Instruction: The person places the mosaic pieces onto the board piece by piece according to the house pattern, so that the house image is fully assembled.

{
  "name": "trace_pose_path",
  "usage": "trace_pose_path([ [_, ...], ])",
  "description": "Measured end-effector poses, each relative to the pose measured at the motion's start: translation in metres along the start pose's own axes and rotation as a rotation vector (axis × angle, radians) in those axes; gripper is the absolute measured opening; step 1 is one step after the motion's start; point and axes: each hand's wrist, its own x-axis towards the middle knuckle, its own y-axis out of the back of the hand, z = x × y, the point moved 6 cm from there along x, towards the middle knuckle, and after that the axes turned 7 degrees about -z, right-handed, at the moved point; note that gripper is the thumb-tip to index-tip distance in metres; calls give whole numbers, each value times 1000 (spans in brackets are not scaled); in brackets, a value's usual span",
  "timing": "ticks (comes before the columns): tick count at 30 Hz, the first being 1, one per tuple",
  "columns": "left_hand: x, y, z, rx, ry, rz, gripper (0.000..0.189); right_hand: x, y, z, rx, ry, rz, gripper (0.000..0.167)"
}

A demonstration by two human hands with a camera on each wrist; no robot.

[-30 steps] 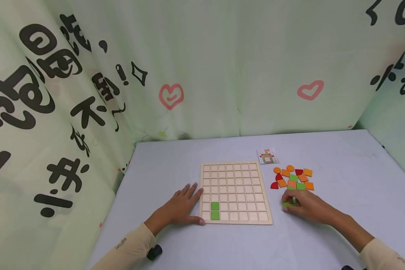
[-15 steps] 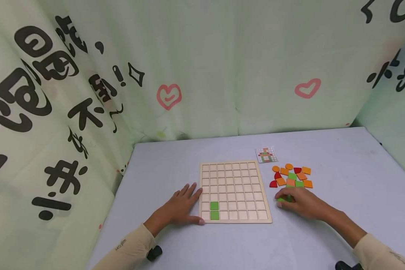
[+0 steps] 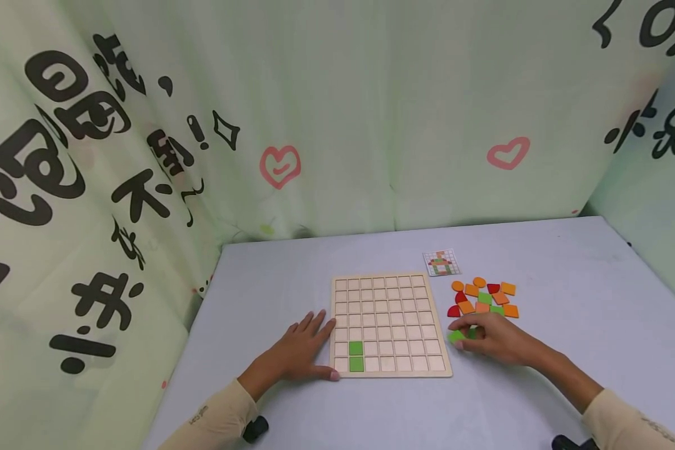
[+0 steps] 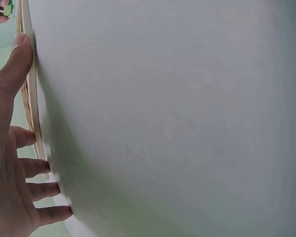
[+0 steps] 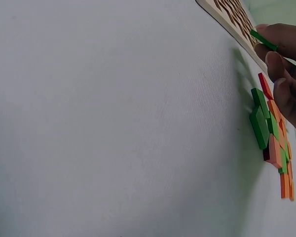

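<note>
A: What do we count?
B: We have one pale wooden grid board (image 3: 390, 330) with two flat green squares (image 3: 356, 355) in its second column from the left, one small printed paper card (image 3: 441, 262), two orange discs (image 3: 479, 282), three red curved-edged pieces (image 3: 453, 311) and six orange or salmon squares (image 3: 510, 311). We can't count the loose green pieces (image 3: 485, 298); a hand hides some.
A: Since a second ago?
B: We see the right hand (image 3: 496, 337) shifted leftward, nearer the board; the two squares haven't moved.
A: And its grip?
B: Thumb and fingers pinch one thin green piece (image 3: 455, 336), just right of the board. The left hand (image 3: 299, 351) lies spread, touching the board's left edge.
</note>
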Motion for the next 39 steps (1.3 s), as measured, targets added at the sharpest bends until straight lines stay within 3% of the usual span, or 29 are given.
trace_pose_path([
  [12, 0, -2, -1, 0, 11, -10, 110, 8, -5, -7, 119, 61, -54, 40],
  [29, -2, 1, 1, -10, 1, 1, 109, 31, -11, -22, 37, 13, 25, 32],
  [39, 1, 0, -1, 1, 1, 0, 109, 44, -22, -38, 81, 89, -15, 32],
])
